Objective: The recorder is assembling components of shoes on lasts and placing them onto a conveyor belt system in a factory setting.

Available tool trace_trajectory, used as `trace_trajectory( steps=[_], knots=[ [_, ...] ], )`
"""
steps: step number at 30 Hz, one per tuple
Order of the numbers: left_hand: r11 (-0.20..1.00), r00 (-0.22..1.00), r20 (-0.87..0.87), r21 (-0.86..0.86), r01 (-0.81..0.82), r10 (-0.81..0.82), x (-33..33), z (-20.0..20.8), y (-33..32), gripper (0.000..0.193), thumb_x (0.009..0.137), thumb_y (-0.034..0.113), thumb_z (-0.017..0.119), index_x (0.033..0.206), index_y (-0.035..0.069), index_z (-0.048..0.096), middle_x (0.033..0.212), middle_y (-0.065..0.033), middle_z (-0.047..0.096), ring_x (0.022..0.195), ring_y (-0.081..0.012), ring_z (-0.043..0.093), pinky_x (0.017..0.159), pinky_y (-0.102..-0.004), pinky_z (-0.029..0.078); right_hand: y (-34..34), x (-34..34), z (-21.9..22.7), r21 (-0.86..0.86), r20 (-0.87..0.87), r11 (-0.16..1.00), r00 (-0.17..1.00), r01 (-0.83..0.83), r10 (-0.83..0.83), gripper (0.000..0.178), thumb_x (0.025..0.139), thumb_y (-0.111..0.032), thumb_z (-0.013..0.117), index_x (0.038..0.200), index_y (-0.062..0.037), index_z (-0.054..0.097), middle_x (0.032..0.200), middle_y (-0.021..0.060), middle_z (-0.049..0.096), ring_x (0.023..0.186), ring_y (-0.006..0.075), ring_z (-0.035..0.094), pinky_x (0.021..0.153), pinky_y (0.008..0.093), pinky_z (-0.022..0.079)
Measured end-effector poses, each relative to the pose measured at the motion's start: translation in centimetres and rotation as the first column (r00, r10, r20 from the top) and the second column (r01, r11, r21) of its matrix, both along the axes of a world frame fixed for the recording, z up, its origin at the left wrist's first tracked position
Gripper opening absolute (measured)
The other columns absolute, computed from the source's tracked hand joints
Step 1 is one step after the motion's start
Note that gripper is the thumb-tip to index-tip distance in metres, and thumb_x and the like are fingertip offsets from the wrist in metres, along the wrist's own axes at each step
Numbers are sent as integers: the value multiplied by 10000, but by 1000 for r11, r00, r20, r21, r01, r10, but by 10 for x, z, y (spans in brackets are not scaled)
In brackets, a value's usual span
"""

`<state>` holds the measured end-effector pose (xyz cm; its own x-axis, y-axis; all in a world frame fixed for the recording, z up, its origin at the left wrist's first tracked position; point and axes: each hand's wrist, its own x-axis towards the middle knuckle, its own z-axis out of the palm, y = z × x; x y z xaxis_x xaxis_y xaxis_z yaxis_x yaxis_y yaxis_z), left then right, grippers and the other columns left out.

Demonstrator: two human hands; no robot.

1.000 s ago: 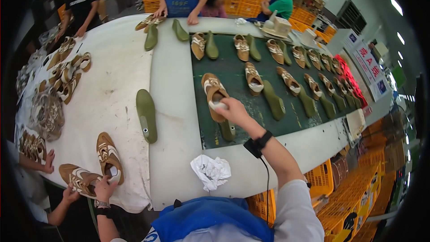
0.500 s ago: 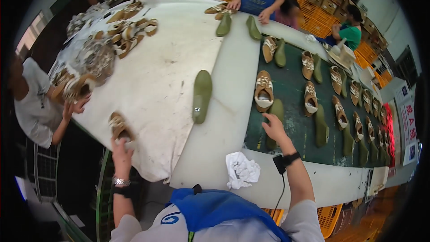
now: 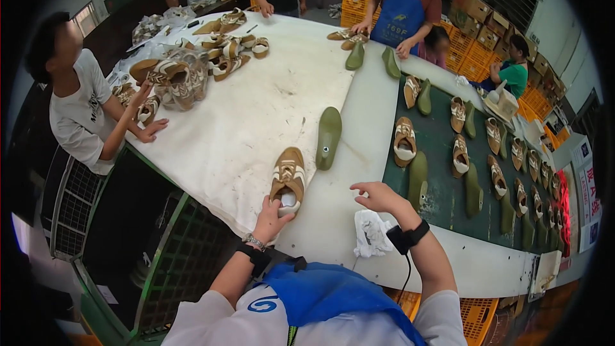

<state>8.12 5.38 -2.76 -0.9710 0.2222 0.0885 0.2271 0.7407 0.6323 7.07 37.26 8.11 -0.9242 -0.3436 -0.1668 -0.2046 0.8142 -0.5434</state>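
Note:
My left hand [image 3: 272, 219] grips the heel end of a tan and white sneaker [image 3: 287, 175], thumb at the collar. The sneaker's toe points away from me over the white-covered table. Close beside its toe, to the right, lies a green shoe last [image 3: 329, 138] on the pale table strip. My right hand [image 3: 379, 197] hovers over that strip with nothing in it, fingers stretched out to the left. Nearest below it is a crumpled white paper or cloth [image 3: 373, 235]. Beyond it, on the green conveyor belt [image 3: 442, 131], another sneaker [image 3: 405, 141] sits by a green last [image 3: 418, 179].
Rows of sneakers and lasts cover the belt at right. A person in a white shirt [image 3: 82, 106] handles a sneaker [image 3: 168, 72] by a shoe pile at left. A blue-aproned person [image 3: 398, 19] stands at the far edge. A green metal frame [image 3: 176, 269] stands left of me.
My left hand has brought the sneaker right, near the loose last. My right hand has drawn back from the belt toward me. The view has shifted, and the person at left has lifted a sneaker.

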Motion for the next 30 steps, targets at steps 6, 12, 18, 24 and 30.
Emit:
trace_trajectory(
  steps=[6, 12, 18, 24, 30],
  knots=[
    [996, 995, 69, -31, 78, -75, 8, 10, -27, 420, 698, 308, 697, 937, 15, 513, 1130, -233, 428, 844, -395, 551, 752, -406, 464, -42, -105, -23, 245, -36, 969, 998, -36, 47, 481, 792, -314, 549, 1228, -132, 461, 976, 153, 620, 891, 321, 587, 793, 398, 456],
    [974, 963, 222, 201, 107, -152, -15, 8, -52, 539, 746, 340, 665, 1097, -6, 446, 1111, -227, 476, 947, -326, 535, 797, -362, 446, -97, -159, -41, 332, 88, 896, 936, 294, -340, 698, 822, -339, 531, 1384, -132, 172, 1071, 165, 586, 969, 300, 572, 811, 394, 454],
    [988, 903, 416, 145, 49, -106, -79, -7, -45, 794, 693, 355, 694, 1265, -12, 284, 1037, -233, 549, 915, -341, 573, 780, -377, 465, -102, -163, -69, 231, 13, 826, 847, 515, -532, 696, 799, -255, 524, 1384, -201, 152, 950, 157, 620, 870, 295, 604, 749, 397, 474],
    [966, 932, 269, -10, 257, -245, -111, -12, -22, 883, 654, 315, 705, 1304, -20, 211, 976, -248, 568, 871, -391, 570, 734, -424, 471, -83, -150, -70, 251, -8, 800, 827, 545, -562, 643, 802, -228, 505, 1366, -221, 197, 890, 151, 628, 812, 309, 614, 707, 404, 483],
    [954, 930, 235, -36, 298, -282, -116, -21, -13, 916, 646, 295, 728, 1320, -24, 196, 1031, -242, 553, 918, -373, 557, 749, -408, 461, -81, -81, -68, 272, 26, 776, 802, 569, -597, 650, 802, -255, 514, 1360, -206, 185, 818, 166, 630, 734, 334, 615, 665, 428, 482]
  ],
)
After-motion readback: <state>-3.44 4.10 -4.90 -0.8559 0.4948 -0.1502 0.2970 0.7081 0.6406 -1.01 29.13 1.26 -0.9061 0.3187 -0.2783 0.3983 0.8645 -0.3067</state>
